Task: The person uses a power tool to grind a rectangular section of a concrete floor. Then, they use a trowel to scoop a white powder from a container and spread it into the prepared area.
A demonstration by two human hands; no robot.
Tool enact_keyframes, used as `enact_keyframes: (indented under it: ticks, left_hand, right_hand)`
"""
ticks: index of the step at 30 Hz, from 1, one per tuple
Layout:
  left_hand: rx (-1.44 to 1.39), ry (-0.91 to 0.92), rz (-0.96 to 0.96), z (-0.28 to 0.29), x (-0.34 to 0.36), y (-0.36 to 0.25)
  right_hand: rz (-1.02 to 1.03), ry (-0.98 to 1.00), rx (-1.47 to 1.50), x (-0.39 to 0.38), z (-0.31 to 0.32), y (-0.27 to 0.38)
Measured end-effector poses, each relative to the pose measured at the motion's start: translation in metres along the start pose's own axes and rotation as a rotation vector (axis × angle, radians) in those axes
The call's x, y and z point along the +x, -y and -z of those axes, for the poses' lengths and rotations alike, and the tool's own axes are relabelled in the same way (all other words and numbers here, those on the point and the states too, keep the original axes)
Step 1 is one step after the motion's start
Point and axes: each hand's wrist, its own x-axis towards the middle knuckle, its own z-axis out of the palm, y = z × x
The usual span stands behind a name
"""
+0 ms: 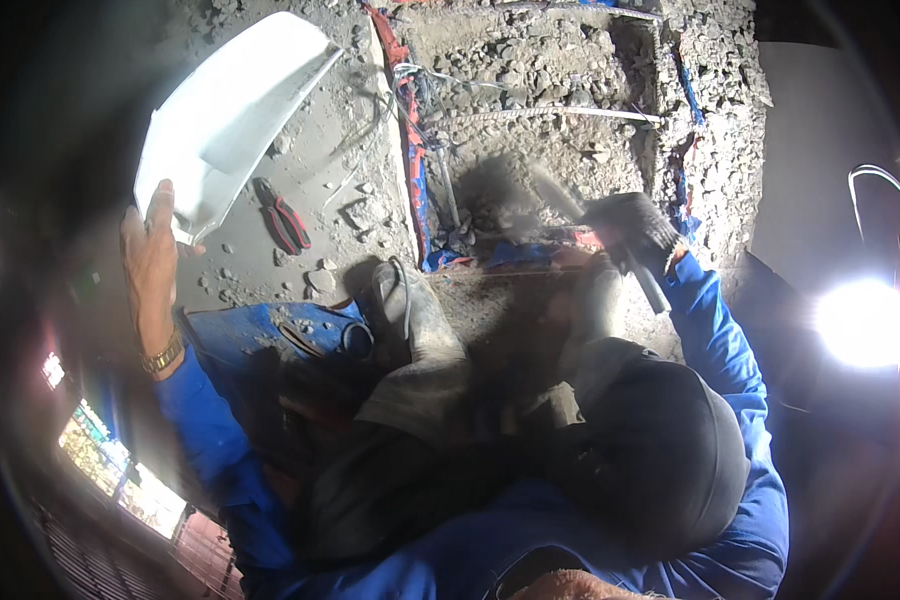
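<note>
My left hand (152, 260), bare and wearing a gold wristwatch, grips the lower end of a white curved plastic piece (220, 120) at the upper left. My right hand (630, 235), in a dark glove, is closed on a grey metal bar-like tool (650, 288) over a recess of broken concrete (550, 65); the tool's upper end is blurred. Red-handled pliers (288, 224) lie on the dusty slab beside the white piece. Rebar (590, 114), thin wires and torn red and blue material (415, 180) show in and along the recess.
A blue bag (230, 330) with rubble on it lies left of my boots (405, 310). Loose concrete chunks (365, 210) are scattered on the slab. A bright work lamp (865, 322) stands at the right, below a bent metal loop (880, 170). A grilled opening shows at the lower left.
</note>
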Motion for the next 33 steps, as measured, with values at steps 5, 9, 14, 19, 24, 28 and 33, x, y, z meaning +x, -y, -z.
enact_keyframes:
  ticks: [5,9,14,19,24,28,33]
  left_hand:
    - [0.092,0.029,-0.045,-0.018,-0.006,-0.007]
    - [0.121,0.013,-0.068,-0.009,-0.024,0.011]
    - [0.237,-0.110,-0.109,0.019,-0.023,0.072]
    - [0.242,-0.125,-0.135,0.005,-0.035,0.087]
    - [0.765,0.132,0.058,0.014,-0.029,0.073]
    - [1.016,0.167,0.022,0.001,-0.037,0.051]
    - [0.435,-0.021,-0.034,0.004,-0.046,0.090]
  right_hand:
    - [-0.312,0.488,-0.184,0.042,-0.018,0.043]
    - [0.050,0.781,-0.809,0.063,-0.002,-0.026]
    - [-0.269,0.450,-0.260,0.053,0.008,-0.012]
    - [-0.750,0.250,-0.179,0.088,0.005,0.111]
    - [-0.677,0.671,-0.677,0.098,-0.011,0.092]
    - [-0.695,0.650,-0.609,0.099,-0.007,0.035]
    - [-0.684,0.530,-0.446,0.082,0.007,0.008]
